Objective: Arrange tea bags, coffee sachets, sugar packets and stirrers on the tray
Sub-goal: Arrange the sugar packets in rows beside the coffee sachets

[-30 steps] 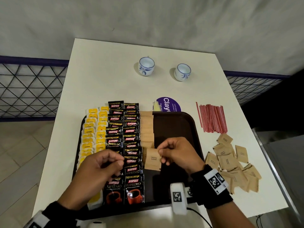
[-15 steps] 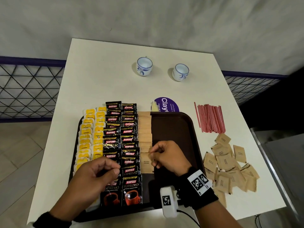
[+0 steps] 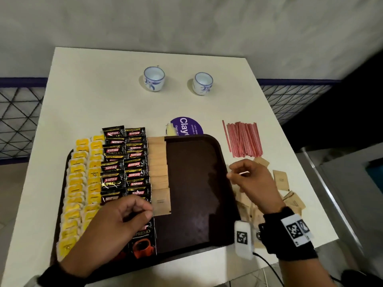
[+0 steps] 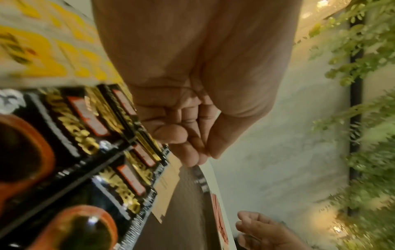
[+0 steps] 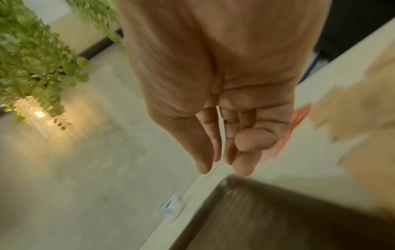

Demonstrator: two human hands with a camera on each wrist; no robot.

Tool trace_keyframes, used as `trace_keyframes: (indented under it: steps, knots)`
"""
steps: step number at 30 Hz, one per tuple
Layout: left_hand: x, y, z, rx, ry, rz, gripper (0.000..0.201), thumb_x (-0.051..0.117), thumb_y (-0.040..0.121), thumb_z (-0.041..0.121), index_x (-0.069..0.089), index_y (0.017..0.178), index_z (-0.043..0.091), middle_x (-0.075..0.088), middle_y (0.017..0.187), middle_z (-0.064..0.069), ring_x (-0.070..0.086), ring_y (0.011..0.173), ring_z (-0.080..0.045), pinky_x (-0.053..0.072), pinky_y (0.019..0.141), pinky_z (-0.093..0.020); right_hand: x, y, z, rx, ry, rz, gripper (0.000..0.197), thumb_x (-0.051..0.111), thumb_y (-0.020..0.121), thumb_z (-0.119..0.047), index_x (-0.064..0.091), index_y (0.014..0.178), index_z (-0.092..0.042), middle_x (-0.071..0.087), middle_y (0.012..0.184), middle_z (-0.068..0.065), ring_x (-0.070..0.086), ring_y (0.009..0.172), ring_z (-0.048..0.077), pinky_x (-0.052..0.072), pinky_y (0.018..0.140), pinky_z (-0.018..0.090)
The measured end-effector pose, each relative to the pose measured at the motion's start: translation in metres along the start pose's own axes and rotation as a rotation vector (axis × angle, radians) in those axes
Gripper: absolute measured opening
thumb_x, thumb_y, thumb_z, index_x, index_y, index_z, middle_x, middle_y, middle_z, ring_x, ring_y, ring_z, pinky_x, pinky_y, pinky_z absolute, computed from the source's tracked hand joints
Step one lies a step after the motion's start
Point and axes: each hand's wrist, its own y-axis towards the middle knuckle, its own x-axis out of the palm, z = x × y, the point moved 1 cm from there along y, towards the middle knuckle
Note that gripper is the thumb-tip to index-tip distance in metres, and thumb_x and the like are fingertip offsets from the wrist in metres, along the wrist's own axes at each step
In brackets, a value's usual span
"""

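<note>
Right hand [image 3: 247,181] hangs loose-fingered and empty over loose sugar packets [image 3: 290,195]; left hand [image 3: 116,224] curled empty above the tray [image 3: 196,183]

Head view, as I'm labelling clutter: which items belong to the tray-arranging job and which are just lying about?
Job:
tray
tea bags
coffee sachets
sugar packets in the tray
loose sugar packets
stirrers

Lying about:
two cups
purple sticker
</note>
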Motion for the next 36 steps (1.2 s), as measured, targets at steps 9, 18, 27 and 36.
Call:
trace_keyframes:
  steps: [9, 18, 27, 36]
  knots:
    - [0.088, 0.025, 0.057, 0.239, 0.344, -0.175, 0.01, 0.075, 0.088, 0.03, 0.071, 0.096, 0.034, 0.07, 0.09, 0.02, 0.061, 0.098, 0.005, 0.044, 0.077, -0.006, -0.109, -0.007, 0.094, 0.417, -0.445, 0.076, 0.112, 0.09, 0.051, -0.061, 0.043, 0.142, -0.017, 0.044, 0.141, 0.016, 0.048, 0.126, 0.035, 0.047, 0.1, 0.046]
    - [0.168, 0.03, 0.066, 0.29, 0.413, -0.335, 0.019, 0.072, 0.09, 0.033, 0.068, 0.109, 0.033, 0.063, 0.095, 0.02, 0.058, 0.095, 0.007, 0.044, 0.076, -0.005, -0.083, -0.014, 0.119, 0.425, -0.529, -0.028, 0.122, 0.09, 0.04, -0.063, 0.031, 0.135, -0.015, 0.034, 0.132, 0.012, 0.03, 0.126, 0.035, 0.034, 0.101, 0.048]
    - [0.183, 0.033, 0.063, 0.278, 0.487, -0.361, 0.021, 0.069, 0.092, 0.034, 0.068, 0.112, 0.028, 0.064, 0.1, 0.017, 0.055, 0.103, 0.005, 0.045, 0.079, -0.005, -0.089, -0.017, 0.129, 0.354, -0.438, -0.003, 0.071, 0.086, 0.058, -0.029, 0.047, 0.116, -0.013, 0.043, 0.119, 0.011, 0.035, 0.11, 0.03, 0.025, 0.082, 0.032]
    - [0.177, 0.033, 0.057, 0.229, 0.499, -0.35, 0.021, 0.068, 0.093, 0.037, 0.067, 0.113, 0.033, 0.064, 0.099, 0.02, 0.055, 0.1, 0.01, 0.043, 0.079, -0.002, -0.091, -0.027, 0.111, 0.252, -0.432, -0.011, 0.046, 0.07, 0.083, -0.011, 0.029, 0.071, -0.027, 0.041, 0.091, 0.002, 0.047, 0.111, 0.04, 0.041, 0.097, 0.05]
